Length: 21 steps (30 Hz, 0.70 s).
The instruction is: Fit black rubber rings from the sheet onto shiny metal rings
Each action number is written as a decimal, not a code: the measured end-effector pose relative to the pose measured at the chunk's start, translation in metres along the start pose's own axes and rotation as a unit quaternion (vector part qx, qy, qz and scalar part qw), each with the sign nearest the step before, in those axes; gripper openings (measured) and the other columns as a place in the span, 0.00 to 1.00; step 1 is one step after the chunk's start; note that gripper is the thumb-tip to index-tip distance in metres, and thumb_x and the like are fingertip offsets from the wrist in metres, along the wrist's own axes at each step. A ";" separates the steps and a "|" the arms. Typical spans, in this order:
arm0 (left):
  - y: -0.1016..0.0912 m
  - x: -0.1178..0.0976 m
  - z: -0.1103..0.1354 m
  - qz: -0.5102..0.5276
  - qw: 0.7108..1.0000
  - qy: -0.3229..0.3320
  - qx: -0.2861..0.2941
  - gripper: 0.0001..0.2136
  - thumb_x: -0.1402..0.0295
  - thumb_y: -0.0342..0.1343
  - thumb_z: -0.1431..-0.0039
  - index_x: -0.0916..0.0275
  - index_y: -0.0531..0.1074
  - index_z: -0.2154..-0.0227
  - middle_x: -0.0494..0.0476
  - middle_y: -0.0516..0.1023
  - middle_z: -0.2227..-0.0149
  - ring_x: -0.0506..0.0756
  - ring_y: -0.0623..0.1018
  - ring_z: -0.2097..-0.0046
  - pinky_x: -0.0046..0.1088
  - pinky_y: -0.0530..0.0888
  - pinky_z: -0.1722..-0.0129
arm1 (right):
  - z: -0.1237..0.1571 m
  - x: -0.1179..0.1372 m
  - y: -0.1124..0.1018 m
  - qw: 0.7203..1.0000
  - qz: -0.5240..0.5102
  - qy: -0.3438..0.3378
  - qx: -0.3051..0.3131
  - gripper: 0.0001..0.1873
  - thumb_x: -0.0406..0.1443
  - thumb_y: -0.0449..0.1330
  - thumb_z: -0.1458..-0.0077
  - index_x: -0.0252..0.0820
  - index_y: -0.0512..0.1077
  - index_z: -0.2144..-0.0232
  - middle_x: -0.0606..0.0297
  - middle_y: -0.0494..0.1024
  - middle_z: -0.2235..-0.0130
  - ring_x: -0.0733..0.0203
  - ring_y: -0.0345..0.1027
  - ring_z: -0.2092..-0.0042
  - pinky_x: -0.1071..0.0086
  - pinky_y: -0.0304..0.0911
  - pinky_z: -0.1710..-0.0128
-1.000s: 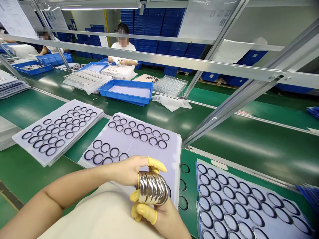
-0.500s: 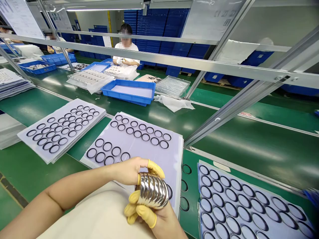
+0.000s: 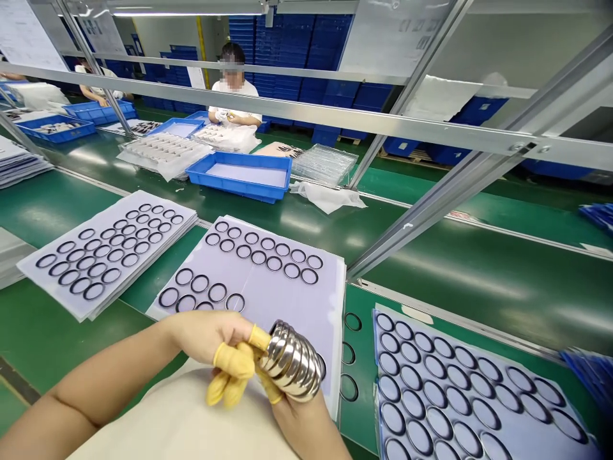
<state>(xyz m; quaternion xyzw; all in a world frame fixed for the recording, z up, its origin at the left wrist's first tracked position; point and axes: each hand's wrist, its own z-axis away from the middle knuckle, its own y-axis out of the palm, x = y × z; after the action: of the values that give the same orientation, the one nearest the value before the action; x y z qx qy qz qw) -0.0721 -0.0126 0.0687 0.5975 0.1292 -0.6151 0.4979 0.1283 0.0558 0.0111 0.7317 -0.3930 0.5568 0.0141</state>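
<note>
My hands hold a stack of shiny metal rings [image 3: 288, 360] between them, above a lavender sheet [image 3: 249, 268] printed or set with rows of black-rimmed rings. My left hand [image 3: 215, 338], its fingers in yellow finger cots, presses on the stack's near end. My right hand [image 3: 301, 421] supports the stack from below. Another ring sheet [image 3: 105, 252] lies to the left, and a bluish-edged sheet of larger rings [image 3: 479, 396] lies to the right.
Several loose black rings [image 3: 349, 353] lie on the green conveyor belt [image 3: 479, 275] beside the sheet. Aluminium rails [image 3: 287, 105] cross the view. Beyond them are a blue tray [image 3: 238, 176], clear plastic trays [image 3: 325, 165], a co-worker [image 3: 234, 89] and stacked blue crates [image 3: 297, 57].
My left fingers have shifted from the top of the stack to its near end. The stack now tilts more diagonally, and the view has moved slightly.
</note>
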 end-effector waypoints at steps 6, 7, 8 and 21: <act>0.000 0.008 -0.015 -0.012 0.998 0.004 0.063 0.22 0.50 0.54 0.43 0.68 0.70 0.59 0.55 0.77 0.81 0.53 0.75 0.83 0.23 0.71 0.83 | -0.009 0.007 -0.008 0.997 0.033 0.007 0.066 0.26 0.26 0.55 0.44 0.54 0.66 0.46 0.64 0.74 0.48 0.56 0.67 0.47 0.61 0.64 0.45; -0.001 0.010 -0.015 -0.018 0.998 0.003 0.067 0.23 0.50 0.54 0.44 0.67 0.70 0.58 0.55 0.77 0.80 0.53 0.76 0.82 0.24 0.72 0.82 | -0.010 0.009 -0.010 0.996 0.027 0.012 0.084 0.26 0.28 0.56 0.44 0.56 0.66 0.45 0.65 0.71 0.46 0.56 0.65 0.45 0.60 0.61 0.43; -0.002 0.011 -0.015 -0.022 0.997 0.000 0.068 0.23 0.49 0.54 0.44 0.67 0.69 0.58 0.55 0.77 0.80 0.53 0.76 0.82 0.25 0.72 0.81 | -0.012 0.010 -0.012 0.994 0.019 0.023 0.101 0.25 0.30 0.57 0.43 0.57 0.66 0.45 0.66 0.69 0.43 0.55 0.62 0.43 0.59 0.59 0.41; 0.001 0.004 -0.016 -0.091 0.994 -0.011 0.052 0.24 0.48 0.55 0.46 0.64 0.72 0.58 0.57 0.79 0.75 0.52 0.75 0.80 0.25 0.71 0.80 | -0.012 0.010 -0.024 0.964 -0.206 0.090 0.143 0.44 0.56 0.63 0.55 0.56 0.57 0.38 0.58 0.68 0.41 0.43 0.54 0.37 0.48 0.46 0.37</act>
<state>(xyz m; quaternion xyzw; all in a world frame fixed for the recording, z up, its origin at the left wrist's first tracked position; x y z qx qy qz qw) -0.0611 -0.0031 0.0617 0.6013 0.1458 -0.6703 0.4097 0.1341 0.0724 0.0339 0.7381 -0.1465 0.6560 0.0589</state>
